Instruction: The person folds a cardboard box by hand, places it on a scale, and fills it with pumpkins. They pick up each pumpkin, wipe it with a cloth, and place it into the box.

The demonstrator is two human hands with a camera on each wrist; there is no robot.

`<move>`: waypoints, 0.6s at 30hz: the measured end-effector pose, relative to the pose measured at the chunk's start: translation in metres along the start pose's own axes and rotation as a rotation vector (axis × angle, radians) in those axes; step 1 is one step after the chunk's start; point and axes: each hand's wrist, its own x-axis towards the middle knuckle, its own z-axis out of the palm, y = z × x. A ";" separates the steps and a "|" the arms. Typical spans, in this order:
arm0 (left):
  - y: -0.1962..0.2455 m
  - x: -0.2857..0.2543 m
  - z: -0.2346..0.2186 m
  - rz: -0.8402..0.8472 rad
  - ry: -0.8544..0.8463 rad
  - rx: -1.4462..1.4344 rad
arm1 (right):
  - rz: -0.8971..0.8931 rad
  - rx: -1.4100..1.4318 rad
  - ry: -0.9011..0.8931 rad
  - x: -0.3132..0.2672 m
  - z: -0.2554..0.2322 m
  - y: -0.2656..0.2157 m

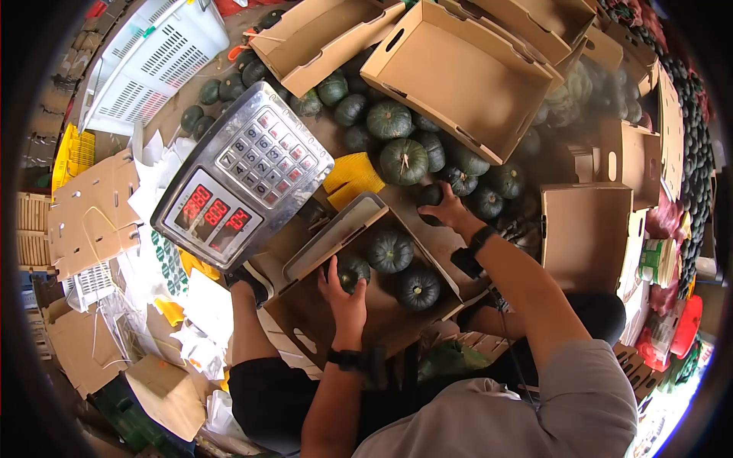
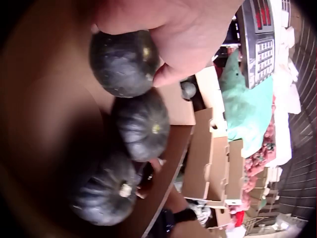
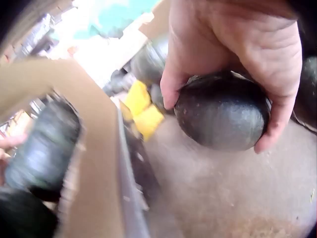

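Observation:
Inside an open cardboard box (image 1: 376, 314), my left hand (image 1: 347, 305) grips a dark green kabocha squash (image 2: 124, 62), thumb on one side and fingers on the other. Two more kabocha squashes (image 1: 390, 251) sit beside it in that box. Outside the box, my right hand (image 1: 456, 216) holds another dark green kabocha squash (image 3: 223, 113) between thumb and fingers, close over the grey floor (image 3: 198, 188). Just beyond that hand lies a pile of kabocha squashes (image 1: 404, 161), several with pale stem ends showing.
A digital scale display (image 1: 243, 175) with red digits stands left of the box, near a yellow cloth (image 1: 352, 179). Cardboard trays (image 1: 462, 80) overlap the pile's far side. A white crate (image 1: 156, 65) stands far left; another cardboard box (image 1: 584, 237) is at right.

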 end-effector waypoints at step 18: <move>-0.009 -0.081 -0.004 0.390 -0.412 0.281 | 0.005 -0.510 0.742 0.016 -0.118 0.052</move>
